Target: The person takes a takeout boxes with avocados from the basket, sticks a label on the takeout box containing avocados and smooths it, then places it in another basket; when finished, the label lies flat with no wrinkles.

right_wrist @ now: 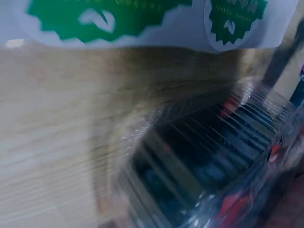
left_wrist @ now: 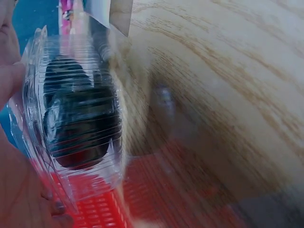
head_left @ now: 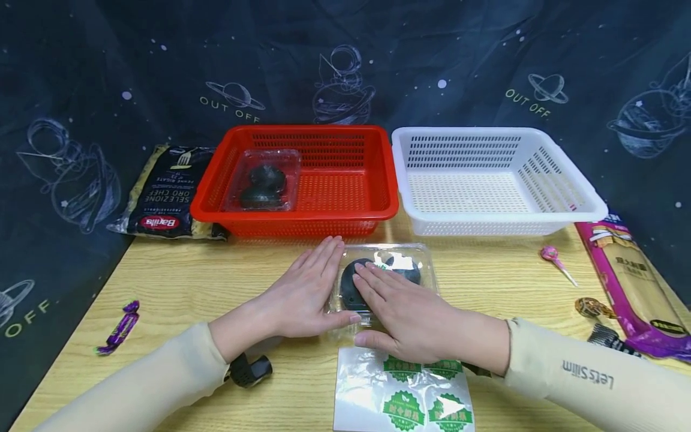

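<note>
A clear plastic clamshell box (head_left: 429,270) with dark round items (head_left: 353,287) in it lies on the table. My left hand (head_left: 308,294) rests along its left side, fingers straight and thumb at the front edge. Across the lid lies my right hand (head_left: 405,309), its straight fingers touching the top. A bit of green and white sticker (head_left: 382,266) shows by the right fingertips, mostly hidden under them. Close in front of the box is a white sheet of green round stickers (head_left: 358,390). The left wrist view shows the box's ribbed side (left_wrist: 83,118) upright beside the hand.
Behind the box stand a red basket (head_left: 302,225), holding another clear box of dark items (head_left: 261,183), and a white basket (head_left: 502,225). A pasta bag (head_left: 167,192) and purple candy (head_left: 120,327) lie left; a lollipop (head_left: 550,255), gold candy (head_left: 591,308) and purple-edged bag (head_left: 631,276) lie right.
</note>
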`<state>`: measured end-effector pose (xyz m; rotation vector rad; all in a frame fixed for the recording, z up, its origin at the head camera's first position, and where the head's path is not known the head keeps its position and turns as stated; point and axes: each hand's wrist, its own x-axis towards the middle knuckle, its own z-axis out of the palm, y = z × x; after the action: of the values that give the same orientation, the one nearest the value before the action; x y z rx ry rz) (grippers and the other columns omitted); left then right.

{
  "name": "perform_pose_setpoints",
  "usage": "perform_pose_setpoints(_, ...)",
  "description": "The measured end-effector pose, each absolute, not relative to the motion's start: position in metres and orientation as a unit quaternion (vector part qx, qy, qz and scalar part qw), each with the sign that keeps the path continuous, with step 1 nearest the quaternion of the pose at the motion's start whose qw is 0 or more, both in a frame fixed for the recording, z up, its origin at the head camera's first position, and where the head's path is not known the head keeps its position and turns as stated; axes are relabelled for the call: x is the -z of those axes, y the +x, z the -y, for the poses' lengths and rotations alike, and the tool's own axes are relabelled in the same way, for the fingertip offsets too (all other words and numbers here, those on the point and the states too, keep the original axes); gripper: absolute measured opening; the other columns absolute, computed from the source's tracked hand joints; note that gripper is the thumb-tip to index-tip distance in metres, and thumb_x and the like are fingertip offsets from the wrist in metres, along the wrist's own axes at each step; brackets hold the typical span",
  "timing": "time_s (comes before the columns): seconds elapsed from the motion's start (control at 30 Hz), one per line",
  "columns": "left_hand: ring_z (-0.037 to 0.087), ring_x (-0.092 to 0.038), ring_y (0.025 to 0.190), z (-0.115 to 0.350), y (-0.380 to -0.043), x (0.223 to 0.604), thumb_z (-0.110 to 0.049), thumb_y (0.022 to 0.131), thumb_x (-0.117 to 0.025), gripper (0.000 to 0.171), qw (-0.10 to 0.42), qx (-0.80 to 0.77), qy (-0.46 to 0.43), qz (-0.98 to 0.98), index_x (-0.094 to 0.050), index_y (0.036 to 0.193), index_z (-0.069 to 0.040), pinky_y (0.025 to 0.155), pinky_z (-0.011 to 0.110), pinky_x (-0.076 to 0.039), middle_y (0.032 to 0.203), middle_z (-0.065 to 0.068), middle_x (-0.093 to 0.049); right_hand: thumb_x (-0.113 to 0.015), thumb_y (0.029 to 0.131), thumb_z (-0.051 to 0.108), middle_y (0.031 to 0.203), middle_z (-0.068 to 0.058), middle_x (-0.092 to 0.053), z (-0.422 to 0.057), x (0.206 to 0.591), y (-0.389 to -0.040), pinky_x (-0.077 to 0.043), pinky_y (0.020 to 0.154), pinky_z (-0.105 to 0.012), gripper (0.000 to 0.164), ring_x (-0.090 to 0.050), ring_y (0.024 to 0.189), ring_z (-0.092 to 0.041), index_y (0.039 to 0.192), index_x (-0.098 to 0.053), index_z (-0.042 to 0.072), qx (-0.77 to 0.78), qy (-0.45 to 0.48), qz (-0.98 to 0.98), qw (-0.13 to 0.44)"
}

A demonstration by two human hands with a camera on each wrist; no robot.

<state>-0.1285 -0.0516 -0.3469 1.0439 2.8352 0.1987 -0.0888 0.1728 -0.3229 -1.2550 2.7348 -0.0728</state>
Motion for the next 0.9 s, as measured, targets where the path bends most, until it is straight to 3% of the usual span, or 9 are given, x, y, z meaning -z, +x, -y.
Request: perform_pose_setpoints(0.9,0.026,0.0,0.146,0.053,-0.129,0.348,-0.082,0.08,-0.031,0.111,0.045,-0.061,0.343,-0.936,-0.006,0.152,-0.001,0.116,0.048,-0.013,0.16,0.011,-0.001,-0.028,0.097,0.061,0.158,-0.012,-0.015,-0.186,0.323,-0.078,-0.017,0.116,-0.037,0.08,-0.011,0.145,-0.024,0.15,-0.023,0.001,0.053,-0.41,-0.908,0.072)
